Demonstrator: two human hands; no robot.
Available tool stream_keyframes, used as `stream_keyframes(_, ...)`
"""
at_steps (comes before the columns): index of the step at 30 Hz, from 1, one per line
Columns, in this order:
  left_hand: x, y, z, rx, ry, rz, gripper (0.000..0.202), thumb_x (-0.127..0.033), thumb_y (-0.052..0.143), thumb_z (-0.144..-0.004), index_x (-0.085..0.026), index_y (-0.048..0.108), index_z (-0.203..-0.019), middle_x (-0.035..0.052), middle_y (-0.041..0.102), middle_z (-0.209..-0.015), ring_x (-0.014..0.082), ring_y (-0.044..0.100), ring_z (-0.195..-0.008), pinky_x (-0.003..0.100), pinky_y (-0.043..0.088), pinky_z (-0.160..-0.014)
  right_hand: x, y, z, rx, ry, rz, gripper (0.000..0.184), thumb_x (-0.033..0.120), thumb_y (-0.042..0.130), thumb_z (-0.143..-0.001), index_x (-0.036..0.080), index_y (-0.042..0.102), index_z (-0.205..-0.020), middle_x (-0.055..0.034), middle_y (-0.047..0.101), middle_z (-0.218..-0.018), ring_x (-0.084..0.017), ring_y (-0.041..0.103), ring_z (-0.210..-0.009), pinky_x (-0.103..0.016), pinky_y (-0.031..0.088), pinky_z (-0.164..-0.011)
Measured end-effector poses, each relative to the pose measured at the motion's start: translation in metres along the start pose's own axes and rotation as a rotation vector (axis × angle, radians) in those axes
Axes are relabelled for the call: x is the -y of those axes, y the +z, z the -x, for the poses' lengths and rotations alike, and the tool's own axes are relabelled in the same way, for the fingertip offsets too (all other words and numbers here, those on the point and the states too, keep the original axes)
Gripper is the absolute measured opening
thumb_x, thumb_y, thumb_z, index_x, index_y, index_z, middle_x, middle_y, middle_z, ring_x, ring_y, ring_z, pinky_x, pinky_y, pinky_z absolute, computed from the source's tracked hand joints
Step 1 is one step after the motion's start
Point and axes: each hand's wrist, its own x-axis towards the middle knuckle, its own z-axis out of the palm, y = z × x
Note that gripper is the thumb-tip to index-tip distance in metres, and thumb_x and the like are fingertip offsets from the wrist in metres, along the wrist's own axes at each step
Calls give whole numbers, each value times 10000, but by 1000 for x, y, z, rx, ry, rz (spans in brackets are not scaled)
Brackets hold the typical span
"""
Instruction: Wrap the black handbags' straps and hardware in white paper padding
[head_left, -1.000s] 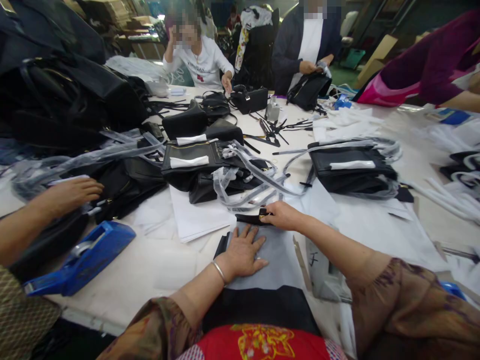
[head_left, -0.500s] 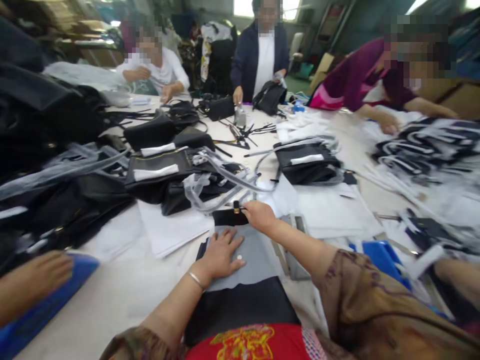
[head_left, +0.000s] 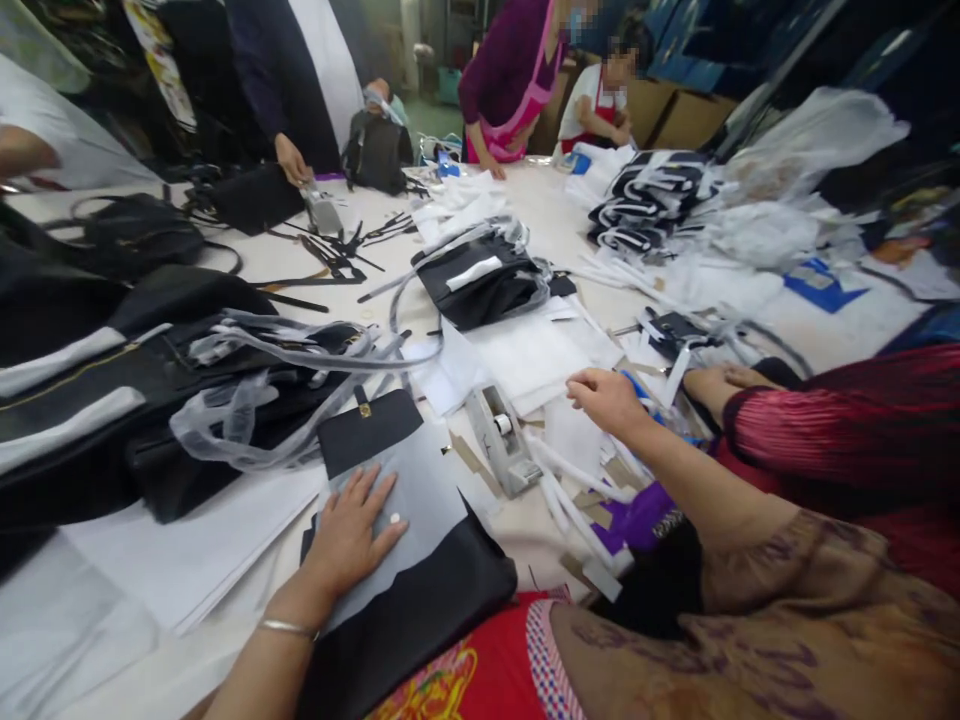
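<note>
Black handbag with its flap laid out, seen from the wearer's head; places are given relative to the grey tape dispenser (head_left: pixel 517 466). Compared with the earlier frames, the right hand (head_left: pixel 609 402) no longer grips the strap tab; it is raised to the right of the dispenser with its fingers curled, and whether it pinches anything cannot be told. The left hand (head_left: pixel 352 535) again presses flat with spread fingers, grasping nothing, on the grey sheet (head_left: pixel 427 472). The view is turned further right, bringing a co-worker in a red apron (head_left: pixel 604 112) into sight well beyond the dispenser.

The handbag (head_left: pixel 442 590) lies left of the dispenser and nearer the wearer, its flap (head_left: pixel 367 437) pointing away and bearing a gold-coloured clasp (head_left: pixel 364 410). The dispenser holds a white roll (head_left: pixel 502 425). Beyond it stands a second black bag (head_left: pixel 471 308), its handle wrapped in white (head_left: pixel 474 274); its interior is hidden. Far to the right of the dispenser, a clear plastic bag (head_left: pixel 821 130) has indistinct contents.

The handbag is smooth and dark with rounded corners; the sheet is thin, matt and slightly wavy-edged. Left of the dispenser, crinkled translucent film (head_left: pixel 225 418) sheathes looping straps.
</note>
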Motion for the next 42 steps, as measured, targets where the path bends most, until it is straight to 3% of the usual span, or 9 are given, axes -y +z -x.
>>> stream_keyframes(4,1,3,-4,-15,16,-24,677,-578,458,-893,-246,389,-1479,104,317,-1567,347,268,-1437,534,337,-1099,-66,-3,61,247,80,243,227,256,531,-863,169,703,-743,-70,713,-743,-189,642,-714,-284,435,-672)
stream_keyframes(8,1,5,-5,-22,37,-53,668,-566,446,-902,-231,386,-1476,117,333,-1555,342,282,-1431,526,349,-1097,-88,37,110,215,49,491,195,278,560,-858,188,700,-960,-100,690,-969,-233,638,-890,-304,441,-749)
stream_keyframes(16,-2,2,-2,-23,34,-13,667,-571,470,-892,-230,414,-1462,117,356,-1542,354,299,-1417,534,331,-1108,-103,51,103,133,-30,580,166,240,543,-847,164,672,-919,-140,633,-1016,-270,603,-983,-356,460,-857)
stream_keyframes(20,-8,-9,7,3,-8,60,708,-618,496,-867,-265,400,-1473,108,323,-1561,362,269,-1427,542,294,-1121,-55,24,89,-121,-251,266,220,313,516,-887,202,632,-1037,-105,659,-1000,-254,611,-975,-367,475,-887)
stream_keyframes(23,-10,-14,12,22,-46,112,742,-647,509,-849,-292,369,-1486,103,293,-1575,366,235,-1438,558,256,-1128,25,25,72,25,-538,22,231,359,523,-914,243,633,-1081,-67,670,-1004,-221,622,-947,-340,487,-882)
stream_keyframes(27,-10,-17,18,14,-61,161,766,-658,537,-827,-300,367,-1482,122,276,-1573,377,226,-1434,579,230,-1124,139,85,50,307,-860,-104,255,269,488,-943,215,654,-1130,-81,654,-1053,-204,600,-1003,-328,469,-930)
stream_keyframes(30,-9,-18,22,-14,-65,184,787,-680,564,-793,-301,400,-1463,150,298,-1537,397,275,-1396,604,230,-1107,186,155,32,472,-944,-45,287,160,500,-906,170,681,-1128,-98,653,-1049,-199,595,-1000,-321,460,-940)
stream_keyframes(35,-5,-17,25,-95,-56,239,808,-706,572,-766,-291,432,-1445,157,415,-1393,371,384,-1282,579,287,-1070,186,228,13,633,-851,179,293,160,548,-866,159,722,-1101,-91,683,-1025,-200,610,-980,-301,442,-931)
stream_keyframes(42,-4,-10,30,-254,-88,237,843,-749,601,-703,-226,529,-1360,158,467,-1310,354,419,-1205,534,304,-1058,167,236,8,628,-858,344,236,207,577,-868,192,732,-1045,-69,680,-1045,-206,586,-1002,-286,426,-896)
